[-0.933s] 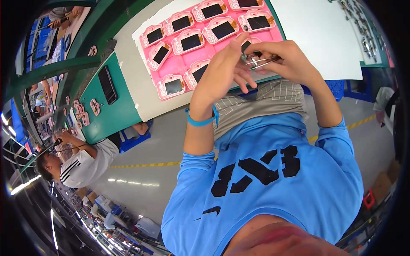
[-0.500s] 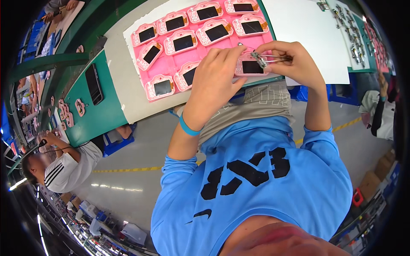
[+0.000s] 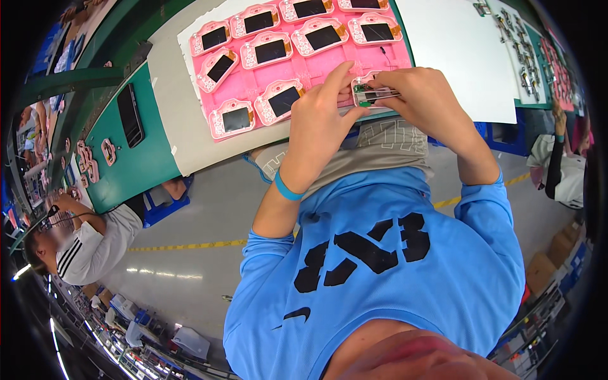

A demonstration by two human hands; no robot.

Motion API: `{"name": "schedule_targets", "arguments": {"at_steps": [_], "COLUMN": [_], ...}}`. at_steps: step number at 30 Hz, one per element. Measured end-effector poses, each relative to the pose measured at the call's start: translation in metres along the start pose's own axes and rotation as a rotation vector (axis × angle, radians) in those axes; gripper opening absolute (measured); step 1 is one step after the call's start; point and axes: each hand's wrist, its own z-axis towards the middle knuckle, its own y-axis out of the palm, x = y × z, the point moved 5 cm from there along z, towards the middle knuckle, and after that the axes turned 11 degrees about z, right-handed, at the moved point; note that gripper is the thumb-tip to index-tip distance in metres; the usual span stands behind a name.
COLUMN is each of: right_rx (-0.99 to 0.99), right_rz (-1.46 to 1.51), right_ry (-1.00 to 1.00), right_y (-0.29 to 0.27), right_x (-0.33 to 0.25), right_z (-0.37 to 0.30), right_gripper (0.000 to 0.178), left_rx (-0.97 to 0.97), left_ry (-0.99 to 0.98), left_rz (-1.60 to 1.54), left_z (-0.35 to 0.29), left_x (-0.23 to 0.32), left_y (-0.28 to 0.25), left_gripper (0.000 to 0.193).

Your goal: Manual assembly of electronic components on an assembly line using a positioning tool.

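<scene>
My left hand (image 3: 322, 120) and right hand (image 3: 423, 95) together pinch a small pink plastic frame with dark screen (image 3: 370, 94) at the near edge of the pink moulded tray (image 3: 329, 63), on the tabletop (image 3: 462, 57).

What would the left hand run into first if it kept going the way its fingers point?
Probably the small pink part that the left hand and the right hand pinch together; beyond lies the pink tray. Depth is unclear.

The tray (image 3: 329, 63) lies on a sheet (image 3: 177, 101) on the table (image 3: 120, 158). A phone (image 3: 131, 115) lies left of it; another sheet (image 3: 456, 57) lies right. Both hands (image 3: 323, 120) (image 3: 421, 95) meet at the tray's near right corner.
</scene>
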Motion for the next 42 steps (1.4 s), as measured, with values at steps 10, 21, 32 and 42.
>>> {"name": "schedule_targets", "arguments": {"at_steps": [10, 21, 32, 42], "right_rx": [0.001, 0.174, 0.250, 0.511], "right_rz": [0.367, 0.422, 0.630, -0.262], "right_ry": [0.276, 0.367, 0.288, 0.521], "right_y": [0.006, -0.015, -0.029, -0.188], "right_x": [0.016, 0.068, 0.081, 0.252], "right_z": [-0.003, -0.031, -0.043, -0.059], "right_gripper": [0.038, 0.044, 0.034, 0.031], "left_rx": [0.114, -0.058, 0.157, 0.261], "left_ry": [0.123, -0.060, -0.007, 0.106], "left_rz": [0.113, -0.014, 0.322, 0.501], "left_z": [-0.005, 0.030, 0.291, 0.230], "left_x": [0.008, 0.012, -0.247, -0.081], "left_y": [-0.007, -0.100, -0.182, -0.163], "left_gripper": [0.073, 0.062, 0.048, 0.046]}}
